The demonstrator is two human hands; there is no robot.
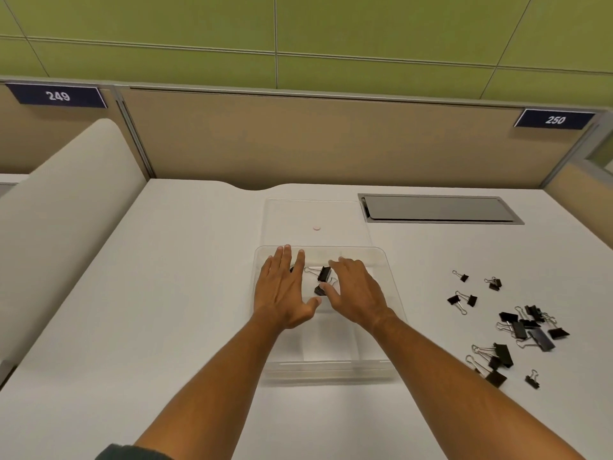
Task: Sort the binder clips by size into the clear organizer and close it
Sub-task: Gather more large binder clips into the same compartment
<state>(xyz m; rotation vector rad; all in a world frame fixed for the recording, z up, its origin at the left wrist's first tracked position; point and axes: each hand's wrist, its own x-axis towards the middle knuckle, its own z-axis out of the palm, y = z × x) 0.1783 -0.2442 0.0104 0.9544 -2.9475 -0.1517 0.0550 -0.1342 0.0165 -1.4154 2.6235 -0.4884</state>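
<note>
Both hands over the organizer: left hand flat, fingers straight; right hand loose, holding nothing. Two clips inside its far part, the pile right.

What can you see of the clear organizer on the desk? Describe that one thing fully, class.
The clear organizer is a shallow transparent plastic tray with rounded corners and faint inner dividers forming compartments. It sits open on the white desk; its clear lid lies flat just behind it. A few black binder clips lie in a far compartment. The left hand and right hand hover over its far half.
</note>
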